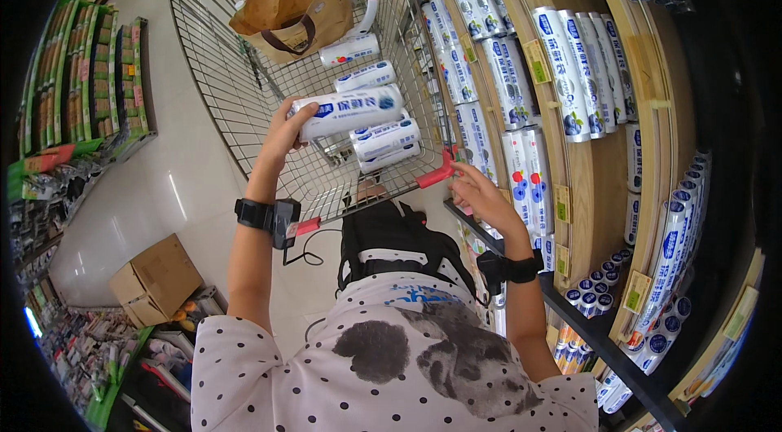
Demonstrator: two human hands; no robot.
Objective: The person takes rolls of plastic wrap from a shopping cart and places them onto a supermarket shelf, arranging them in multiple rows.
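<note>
In my left hand (286, 129) is a white roll of plastic food storage bags (357, 111), gripped at its left end above the wire shopping cart (201, 74). Below and beyond it, several similar rolls (386, 138) lie on the cart's floor, and another roll (349, 50) with printed fruit rests by the bag. A tan tote bag (333, 19) with dark handles stands at the cart's far end. My right hand (486, 196) is beside the red plastic corner (438, 173) of the cart, fingers loosely bent and apart, nothing visibly held. Whether a fingertip touches that corner is unclear.
To the right, wooden shelves (595, 206) hold upright rolls (565, 74) behind price tags. A black shelf rail (586, 316) runs close to my right forearm. White headphones (366, 4) hang by the tote. On the left are a cardboard box (157, 279) and a green-edged display rack (79, 74).
</note>
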